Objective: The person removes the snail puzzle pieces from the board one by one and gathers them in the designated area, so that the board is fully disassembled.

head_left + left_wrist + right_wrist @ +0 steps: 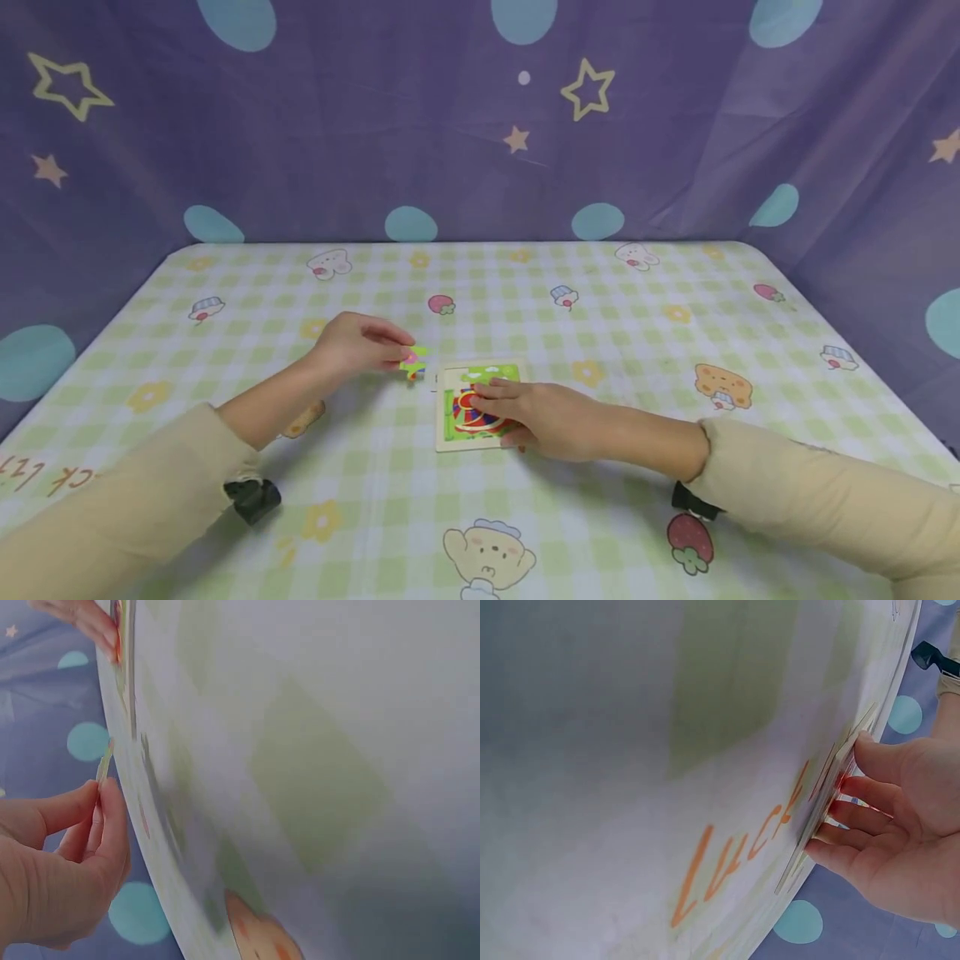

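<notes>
Between thumb and fingertips, my left hand [358, 343] pinches a small puzzle piece [414, 364], green with pink and striped bits, just above the cloth. The left wrist view has that piece edge-on, thin and tilted. To its right lies a square jigsaw board [441, 427] with a pale wooden rim and a green, red and blue picture. My right hand [558, 417] rests on the board's right part, fingers extended over the picture and hiding some of it. In the right wrist view, the fingertips touch the board and the thumb lies at its edge.
A green-and-white checked tablecloth [600, 517] with printed animals, fruit and flowers covers the table. Behind it hangs a purple curtain [420, 125] with stars and blue spots. A dark wrist device [253, 498] sits under the left sleeve, and another [696, 502] under the right.
</notes>
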Demonstrator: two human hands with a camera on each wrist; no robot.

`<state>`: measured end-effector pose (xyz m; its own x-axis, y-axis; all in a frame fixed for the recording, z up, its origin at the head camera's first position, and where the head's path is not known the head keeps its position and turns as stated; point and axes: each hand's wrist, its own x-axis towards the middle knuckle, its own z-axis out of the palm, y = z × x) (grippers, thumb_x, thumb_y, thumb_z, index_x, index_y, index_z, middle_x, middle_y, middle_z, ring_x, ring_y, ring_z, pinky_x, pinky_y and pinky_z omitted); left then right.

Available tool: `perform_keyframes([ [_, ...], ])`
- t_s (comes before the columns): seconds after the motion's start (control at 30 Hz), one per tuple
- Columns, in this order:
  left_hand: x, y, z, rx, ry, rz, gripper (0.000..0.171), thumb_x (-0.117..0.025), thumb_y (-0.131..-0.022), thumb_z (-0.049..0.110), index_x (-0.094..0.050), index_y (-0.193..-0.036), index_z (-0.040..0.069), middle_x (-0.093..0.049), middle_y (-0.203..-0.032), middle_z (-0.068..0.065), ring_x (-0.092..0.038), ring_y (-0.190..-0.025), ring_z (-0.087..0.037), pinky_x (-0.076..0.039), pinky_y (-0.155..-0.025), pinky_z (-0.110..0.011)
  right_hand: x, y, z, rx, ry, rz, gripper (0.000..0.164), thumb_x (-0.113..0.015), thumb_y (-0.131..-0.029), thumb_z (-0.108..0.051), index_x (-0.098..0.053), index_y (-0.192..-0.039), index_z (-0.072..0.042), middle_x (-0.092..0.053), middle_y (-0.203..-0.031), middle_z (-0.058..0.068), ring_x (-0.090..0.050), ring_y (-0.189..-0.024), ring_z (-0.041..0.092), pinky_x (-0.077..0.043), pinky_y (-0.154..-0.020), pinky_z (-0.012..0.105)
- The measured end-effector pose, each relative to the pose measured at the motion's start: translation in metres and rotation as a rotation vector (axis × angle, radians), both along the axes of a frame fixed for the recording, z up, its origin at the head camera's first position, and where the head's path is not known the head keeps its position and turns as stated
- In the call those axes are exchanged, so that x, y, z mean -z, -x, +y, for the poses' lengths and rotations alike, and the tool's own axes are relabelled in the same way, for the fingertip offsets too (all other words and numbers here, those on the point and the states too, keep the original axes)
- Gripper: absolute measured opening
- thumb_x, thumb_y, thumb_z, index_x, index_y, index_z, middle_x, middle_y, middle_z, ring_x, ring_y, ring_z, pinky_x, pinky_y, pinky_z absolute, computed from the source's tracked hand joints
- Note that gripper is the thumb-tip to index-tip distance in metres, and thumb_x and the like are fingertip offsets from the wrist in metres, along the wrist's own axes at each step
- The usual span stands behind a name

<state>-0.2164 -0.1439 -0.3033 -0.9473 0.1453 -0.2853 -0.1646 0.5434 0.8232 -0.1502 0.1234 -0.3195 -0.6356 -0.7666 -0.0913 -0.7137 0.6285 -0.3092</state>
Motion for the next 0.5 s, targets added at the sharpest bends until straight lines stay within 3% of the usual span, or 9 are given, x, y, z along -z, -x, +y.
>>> perform_keyframes([
  [0.17, 0.001, 0.002, -0.021, -0.006, 0.063, 0.026, 0.028, -0.072, -0.085, 0.014, -0.07, -0.109, 0.001, -0.073, -0.087, 0.001, -0.068, -0.071, -0.003, -0.058, -0.074, -0.024, 0.0, 0.0, 0.0, 0.002, 0.005, -0.009, 0.056, -0.064, -0.092, -0.019, -0.044, -0.143, -0.009, -0.04, -0.153, 0.007, -0.038, -0.142, 0.027, -0.042, -0.108, 0.041],
  [0.5, 0.007, 0.009, -0.066, -0.018, 0.076, -0.035, 0.039, -0.073, -0.085, 0.02, -0.065, -0.118, 0.001, -0.071, -0.1, 0.004, -0.068, -0.076, 0.001, -0.057, -0.077, -0.022, 0.0, 0.0, -0.001, 0.002, 0.004, -0.003, 0.056, -0.064, -0.091, -0.019, -0.044, -0.143, -0.009, -0.04, -0.153, 0.007, -0.039, -0.141, 0.027, -0.043, -0.108, 0.041],
])
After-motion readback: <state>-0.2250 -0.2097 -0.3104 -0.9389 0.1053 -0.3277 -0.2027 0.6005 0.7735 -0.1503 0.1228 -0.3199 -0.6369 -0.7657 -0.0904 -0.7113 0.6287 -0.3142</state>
